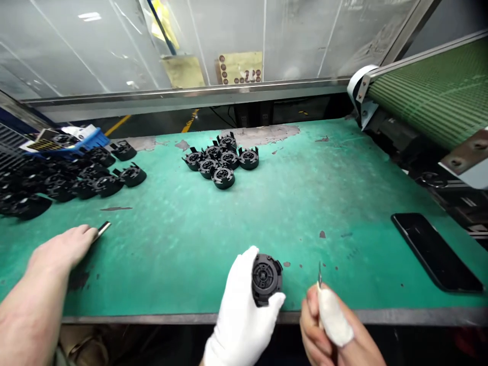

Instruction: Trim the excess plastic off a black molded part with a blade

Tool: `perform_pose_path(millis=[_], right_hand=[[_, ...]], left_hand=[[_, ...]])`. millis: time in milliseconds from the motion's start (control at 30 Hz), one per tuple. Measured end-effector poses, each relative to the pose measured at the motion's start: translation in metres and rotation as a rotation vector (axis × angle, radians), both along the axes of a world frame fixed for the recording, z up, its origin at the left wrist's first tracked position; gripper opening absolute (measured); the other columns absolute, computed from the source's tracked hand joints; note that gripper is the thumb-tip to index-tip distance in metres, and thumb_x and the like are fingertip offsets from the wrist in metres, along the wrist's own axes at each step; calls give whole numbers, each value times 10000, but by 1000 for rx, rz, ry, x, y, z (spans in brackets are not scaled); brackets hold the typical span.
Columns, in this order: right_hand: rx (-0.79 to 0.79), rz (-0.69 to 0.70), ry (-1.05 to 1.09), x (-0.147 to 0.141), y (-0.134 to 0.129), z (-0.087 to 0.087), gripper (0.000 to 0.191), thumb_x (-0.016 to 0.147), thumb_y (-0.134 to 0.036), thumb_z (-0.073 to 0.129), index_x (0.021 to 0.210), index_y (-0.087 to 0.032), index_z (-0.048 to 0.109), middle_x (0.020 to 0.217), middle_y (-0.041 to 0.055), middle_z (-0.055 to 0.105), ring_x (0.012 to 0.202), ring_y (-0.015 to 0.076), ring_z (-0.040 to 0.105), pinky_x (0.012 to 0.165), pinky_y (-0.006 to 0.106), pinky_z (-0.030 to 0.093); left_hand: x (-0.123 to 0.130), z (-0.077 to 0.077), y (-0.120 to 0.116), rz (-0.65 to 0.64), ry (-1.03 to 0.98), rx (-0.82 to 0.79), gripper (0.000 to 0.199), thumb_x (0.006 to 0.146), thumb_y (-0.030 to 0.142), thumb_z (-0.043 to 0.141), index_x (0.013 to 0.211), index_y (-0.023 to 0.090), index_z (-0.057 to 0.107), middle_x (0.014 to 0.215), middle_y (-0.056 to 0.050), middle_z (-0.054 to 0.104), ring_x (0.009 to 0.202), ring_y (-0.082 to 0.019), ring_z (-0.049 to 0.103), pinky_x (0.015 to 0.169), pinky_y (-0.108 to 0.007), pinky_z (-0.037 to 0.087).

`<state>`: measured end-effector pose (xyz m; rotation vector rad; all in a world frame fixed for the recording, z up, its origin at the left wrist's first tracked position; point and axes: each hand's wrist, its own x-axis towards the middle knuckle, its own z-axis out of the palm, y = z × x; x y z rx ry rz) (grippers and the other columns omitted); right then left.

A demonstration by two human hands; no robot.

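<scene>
My left hand (pixel 244 305), in a white glove, grips a round black plastic part (pixel 267 277) over the table's front edge. The part's ribbed face with a central hub is turned up toward me. To the right of it, my right hand (pixel 331 328) is closed around a small tool with a thin metal blade (pixel 319 273) pointing up. A pale cover sits on the right thumb, and the tool's grip is hidden by the fingers. The blade and the black part are apart.
On the left, a co-worker's bare hand (pixel 70 244) rests on the green table (pixel 290 203) with a thin metal-edged object (pixel 102 230). Similar black parts (pixel 223 177) stand mid-table and crowd the left by a blue bin (pixel 93 142). A phone (pixel 436 252) lies right, below a green conveyor (pixel 438 84).
</scene>
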<state>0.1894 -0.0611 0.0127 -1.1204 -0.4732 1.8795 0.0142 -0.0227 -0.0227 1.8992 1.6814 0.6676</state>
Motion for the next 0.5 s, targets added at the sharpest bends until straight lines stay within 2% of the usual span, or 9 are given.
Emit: perform_pose_path(millis=[67, 100, 133, 200, 267, 333, 367, 433, 500], right_hand=[[35, -55, -94, 11, 6, -1, 485, 944, -711, 484, 861, -233, 493, 626, -57, 413, 449, 87, 312, 439, 232, 269], [52, -70, -158, 18, 9, -4, 451, 962, -679, 485, 912, -232, 511, 647, -53, 437, 457, 90, 336, 439, 232, 280], [69, -62, -236, 25, 11, -8, 410, 980, -644, 484, 988, -237, 529, 677, -48, 463, 469, 95, 355, 444, 234, 294], [129, 23, -446, 40, 16, -17, 358, 1014, -569, 469, 1179, -259, 535, 769, -24, 529, 540, 120, 434, 496, 253, 365], [274, 208, -687, 51, 23, -23, 368, 1039, -494, 443, 1323, -277, 532, 898, 23, 590, 736, 174, 557, 672, 310, 465], [493, 425, -894, 57, 33, -26, 374, 1051, -391, 410, 1380, -286, 554, 994, 61, 622, 944, 229, 587, 851, 382, 462], [597, 519, -980, 58, 39, -26, 386, 1048, -335, 398, 1398, -297, 557, 1007, 65, 631, 973, 241, 585, 872, 403, 452], [747, 652, -1129, 56, 49, -23, 442, 1022, -232, 399, 1431, -324, 539, 979, 52, 638, 904, 237, 584, 808, 400, 449], [823, 727, -1238, 52, 58, -21, 485, 991, -172, 425, 1436, -331, 531, 941, 34, 634, 854, 230, 576, 756, 382, 437]], left_hand=[[-14, 11, 7, -120, -81, -118, 690, 939, 300, 555, 1552, 329, 238, 1618, -74, 360, 1508, -287, 332, 1240, -593, 305], [-20, 15, 11, -104, -157, -138, 657, 962, 297, 528, 1550, 361, 242, 1627, -45, 348, 1516, -266, 318, 1255, -572, 278], [-26, 18, 14, -42, -261, -124, 644, 975, 300, 518, 1549, 380, 239, 1631, -32, 342, 1515, -253, 322, 1258, -554, 277], [-32, 19, 18, 161, -489, -33, 657, 976, 325, 544, 1549, 386, 227, 1630, -37, 340, 1502, -249, 348, 1245, -525, 319], [-33, 17, 19, 290, -624, 50, 731, 943, 351, 615, 1552, 382, 213, 1632, -46, 330, 1497, -266, 355, 1232, -518, 349], [-29, 12, 16, 267, -578, 49, 830, 879, 384, 706, 1552, 386, 220, 1637, -44, 316, 1506, -290, 332, 1243, -542, 320], [-27, 10, 15, 224, -511, 25, 888, 839, 399, 751, 1551, 388, 221, 1640, -42, 307, 1511, -301, 318, 1251, -559, 296], [-21, 7, 13, 155, -371, -43, 965, 779, 427, 804, 1548, 389, 222, 1636, -42, 306, 1509, -312, 313, 1253, -587, 279], [-15, 5, 13, 140, -291, -86, 956, 774, 450, 799, 1539, 383, 231, 1616, -48, 334, 1491, -307, 344, 1242, -596, 301]])
